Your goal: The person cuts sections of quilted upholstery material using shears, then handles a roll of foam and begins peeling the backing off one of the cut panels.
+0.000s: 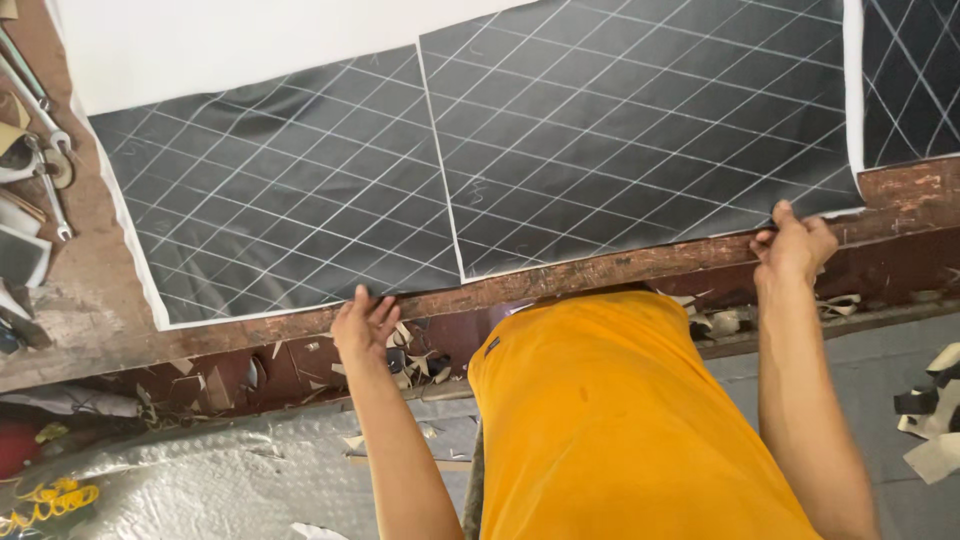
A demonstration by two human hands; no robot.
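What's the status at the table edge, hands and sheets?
Left hand open on near edge of left black sheet. Right hand pinching corner of right black sheet. Tools far left, apart.

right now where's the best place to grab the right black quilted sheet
By its near edge, from the table's front side. The right black quilted sheet lies flat, only that edge reaching the table rim; the right hand pinches its corner there, the left hand along the neighbouring sheet's edge.
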